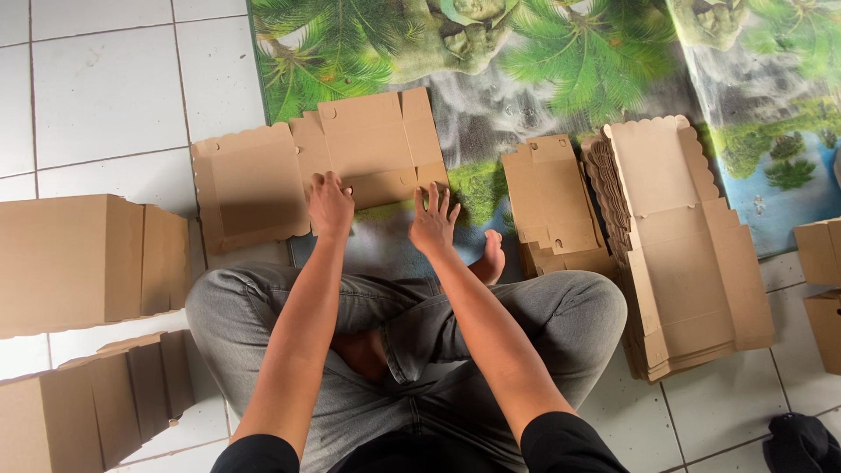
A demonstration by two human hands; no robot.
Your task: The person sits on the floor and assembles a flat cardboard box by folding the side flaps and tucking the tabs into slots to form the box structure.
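Note:
A flat die-cut brown cardboard box blank [350, 144] lies on the floor in front of my crossed legs, partly on a printed mat. My left hand [329, 203] presses on its near flap with fingers bent. My right hand [433, 215] rests on the flap's right end, fingers spread. Neither hand lifts the blank.
A tall stack of flat box blanks [683, 254] sits to my right, with a smaller stack [552, 201] beside it. Folded cardboard boxes [79, 258] stand at left, more [823, 263] at the right edge. The palm-print mat [526, 52] covers white tiles. A dark cloth [802, 442] lies bottom right.

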